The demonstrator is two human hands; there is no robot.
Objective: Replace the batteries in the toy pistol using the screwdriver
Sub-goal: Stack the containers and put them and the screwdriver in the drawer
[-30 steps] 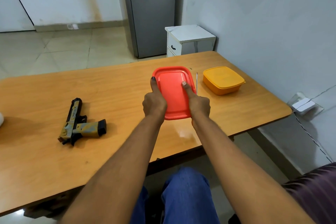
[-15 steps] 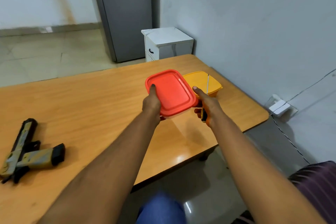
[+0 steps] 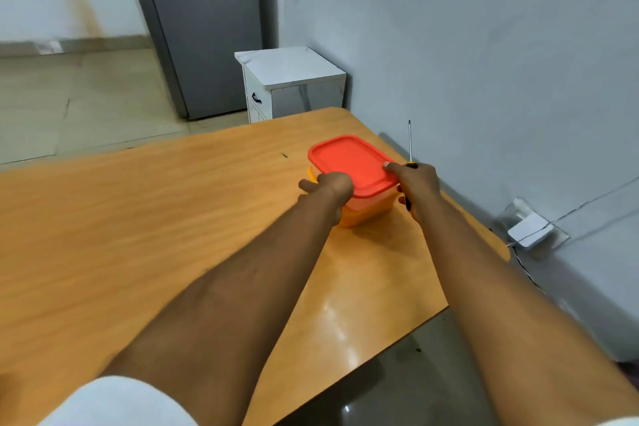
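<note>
Two stacked boxes (image 3: 359,183) near the table (image 3: 173,218) corner, hands alongside.

Left hand (image 3: 328,185) covers the near-left corner of the red-lidded box (image 3: 352,163); its fingertips on the box side are out of sight. Yellow box (image 3: 363,215) underneath is mostly hidden, only a strip of wall and a bit of rim at left show. Screwdriver (image 3: 409,142): shaft visible, handle almost all buried in the right hand (image 3: 416,185), just slivers above and below the fist. Box contents unreadable through the lid. Bench (image 3: 138,218) is cut off at the left and bottom edges, surface motion-blurred. White sleeve (image 3: 117,401) cropped at bottom. Grey door (image 3: 204,24) runs off the top. Small white object by the wall (image 3: 529,227) unclear
</note>
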